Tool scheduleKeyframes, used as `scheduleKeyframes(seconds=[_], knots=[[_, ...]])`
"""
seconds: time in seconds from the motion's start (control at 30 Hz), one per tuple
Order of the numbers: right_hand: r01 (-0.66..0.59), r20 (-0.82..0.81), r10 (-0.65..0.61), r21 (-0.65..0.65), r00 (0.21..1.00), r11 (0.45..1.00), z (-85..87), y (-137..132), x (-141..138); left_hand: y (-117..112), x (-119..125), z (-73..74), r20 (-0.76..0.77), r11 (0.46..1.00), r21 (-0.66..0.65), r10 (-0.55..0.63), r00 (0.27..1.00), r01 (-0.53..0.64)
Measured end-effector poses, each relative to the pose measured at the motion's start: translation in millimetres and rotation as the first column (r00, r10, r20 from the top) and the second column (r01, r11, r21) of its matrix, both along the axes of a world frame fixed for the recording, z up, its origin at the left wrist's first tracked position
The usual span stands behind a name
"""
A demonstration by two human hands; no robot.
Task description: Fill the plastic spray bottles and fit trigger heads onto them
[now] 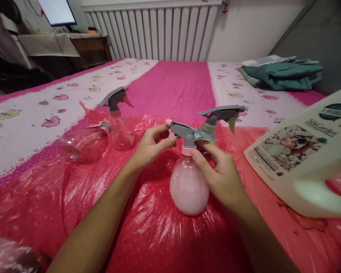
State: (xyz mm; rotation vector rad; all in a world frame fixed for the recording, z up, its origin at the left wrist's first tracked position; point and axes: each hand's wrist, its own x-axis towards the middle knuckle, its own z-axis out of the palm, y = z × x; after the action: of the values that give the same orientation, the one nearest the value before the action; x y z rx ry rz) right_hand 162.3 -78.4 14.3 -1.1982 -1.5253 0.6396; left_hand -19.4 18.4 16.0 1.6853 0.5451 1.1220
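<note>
A round spray bottle (189, 187) filled with pale pink liquid stands on the red plastic sheet (147, 231) in the middle. My left hand (150, 146) pinches the front of its grey trigger head (182, 132). My right hand (218, 172) grips the pink collar at the bottle's neck, fingers closed round it. Right behind stands a second spray bottle with a grey and teal head (220, 115), mostly hidden by my right hand.
An empty clear spray bottle (119, 125) stands at the left, and another clear bottle (82, 144) lies on its side beside it. A large white detergent jug (298, 159) lies at the right. Folded green cloth (284, 74) rests on the bed's far right.
</note>
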Motion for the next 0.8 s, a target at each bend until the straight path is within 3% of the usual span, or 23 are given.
scheduleKeyframes(seconds=[0.17, 0.3, 0.47, 0.8], knots=[[0.001, 0.001, -0.001, 0.061, 1.0, 0.998, 1.3, -1.0, -0.3, 3.2, 1.6, -7.4, 0.127, 1.0, -0.028, 0.016, 0.992, -0.012], [0.08, -0.018, -0.079, 0.111, 0.997, 0.991, 4.1, -3.5, 0.2, 10.8, 0.8, -10.6, 0.246, 0.982, 0.016, 0.177, 0.953, -0.187], [0.17, -0.023, -0.169, 0.168, 0.985, 0.971, 6.2, -5.2, 1.3, 17.0, -1.4, -10.1, 0.247, 0.908, 0.144, 0.351, 0.903, -0.393], [0.201, -0.025, -0.2, 0.211, 0.98, 0.957, 5.7, -5.1, 1.7, 8.9, 0.1, -13.3, 0.199, 0.76, 0.355, 0.507, 0.839, -0.544]])
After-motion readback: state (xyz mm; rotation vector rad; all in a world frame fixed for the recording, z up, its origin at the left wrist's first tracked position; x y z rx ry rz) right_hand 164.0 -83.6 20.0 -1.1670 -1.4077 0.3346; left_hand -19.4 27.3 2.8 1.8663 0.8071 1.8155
